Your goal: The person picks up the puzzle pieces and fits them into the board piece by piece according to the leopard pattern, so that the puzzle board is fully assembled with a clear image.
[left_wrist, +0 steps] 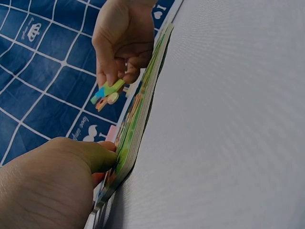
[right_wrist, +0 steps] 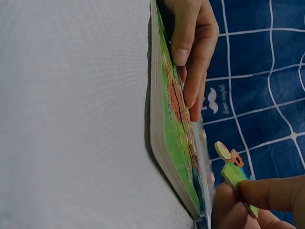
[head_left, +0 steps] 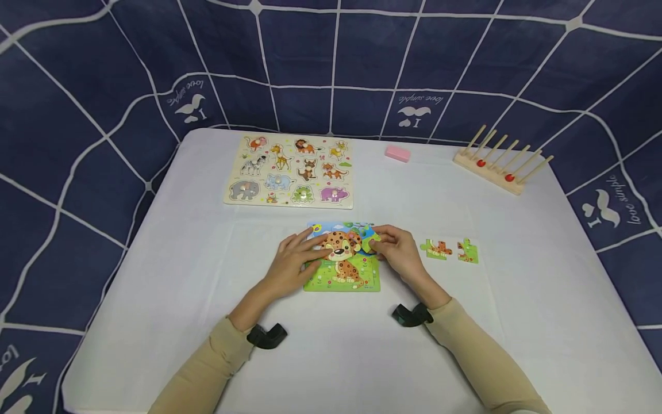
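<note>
A leopard jigsaw puzzle board (head_left: 341, 282) lies flat on the table, its picture mostly filled in. My left hand (head_left: 296, 261) rests on the board's left side with fingers spread over the leopard's face. Between thumb and fingers, my right hand (head_left: 400, 253) pinches a green and blue puzzle piece (head_left: 370, 240) at the board's upper right. In the right wrist view that puzzle piece (right_wrist: 233, 172) is tilted and raised above the board. Two loose puzzle pieces, one with a leopard part (head_left: 438, 249) and one mostly green (head_left: 468, 251), lie right of the right hand.
Behind the puzzle lies a wooden animal peg board (head_left: 289, 172). A pink block (head_left: 397, 153) is at the table's back, and a wooden rack with upright pegs and red beads (head_left: 488, 172) stands at the back right. Dark blue checked cloth (head_left: 300, 52) surrounds the white table (head_left: 155, 322).
</note>
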Tool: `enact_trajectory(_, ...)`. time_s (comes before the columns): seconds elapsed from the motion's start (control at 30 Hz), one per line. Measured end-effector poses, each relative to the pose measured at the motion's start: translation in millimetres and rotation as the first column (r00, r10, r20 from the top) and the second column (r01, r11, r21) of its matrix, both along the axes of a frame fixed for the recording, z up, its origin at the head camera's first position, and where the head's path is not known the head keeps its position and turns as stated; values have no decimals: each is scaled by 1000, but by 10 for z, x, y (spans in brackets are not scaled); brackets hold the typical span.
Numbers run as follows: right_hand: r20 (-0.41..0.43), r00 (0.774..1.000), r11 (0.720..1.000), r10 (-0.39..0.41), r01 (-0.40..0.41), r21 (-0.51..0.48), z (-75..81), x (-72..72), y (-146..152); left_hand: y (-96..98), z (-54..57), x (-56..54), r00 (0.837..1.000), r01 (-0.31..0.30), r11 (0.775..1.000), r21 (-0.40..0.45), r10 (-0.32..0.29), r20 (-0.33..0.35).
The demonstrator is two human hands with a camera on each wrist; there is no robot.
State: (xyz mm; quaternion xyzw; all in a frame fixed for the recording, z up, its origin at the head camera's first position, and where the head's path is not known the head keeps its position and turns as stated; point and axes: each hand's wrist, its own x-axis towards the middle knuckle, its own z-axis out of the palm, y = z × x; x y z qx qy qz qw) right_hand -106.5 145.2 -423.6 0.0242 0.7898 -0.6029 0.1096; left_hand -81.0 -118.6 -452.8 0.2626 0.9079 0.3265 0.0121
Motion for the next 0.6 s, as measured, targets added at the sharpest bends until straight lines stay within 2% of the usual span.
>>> enact_trajectory(0.17,-17,1000,1000,-6,6,5,1,7,-3,-2,7,1,1000,1,1000,-1,-1,2)
enact_trajectory(0.5,37,999,998,-18,20,-54,-21,-13,-10,-2,6,6,1000,0,1000,0,0,7)
enact_trajectory(0.6,37,999,999,-32,34,-39,-14,-3,-9,-1,7,4,1000,2,1000,-1,-2,4)
